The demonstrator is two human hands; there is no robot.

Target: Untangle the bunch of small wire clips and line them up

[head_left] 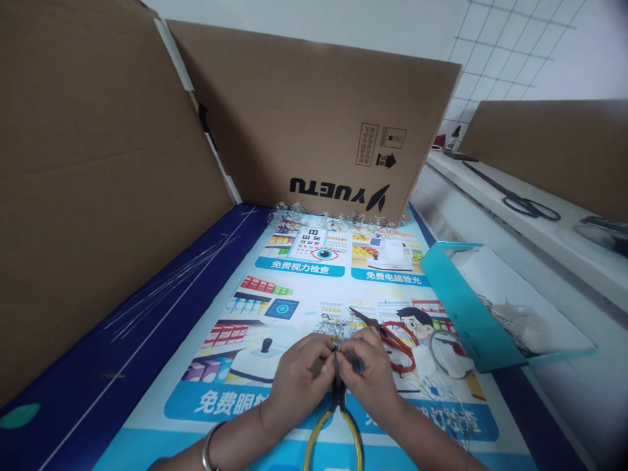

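Observation:
My left hand and my right hand meet at the middle of the table, fingertips pinched together on a small tangled piece of thin silvery wire. Loops of it stick out beyond the fingers; the part inside the pinch is hidden. Directly under both hands lie pliers with yellow handles, their jaws partly covered. Just past my right hand rest scissors with red handles, blades pointing up and left. A roll of wire sits on white paper to their right.
Wire pieces line the foot of the cardboard panel. Straight wires lie on the left. To the right are a turquoise box holding a plastic bag, loose wires, and a ledge with black scissors.

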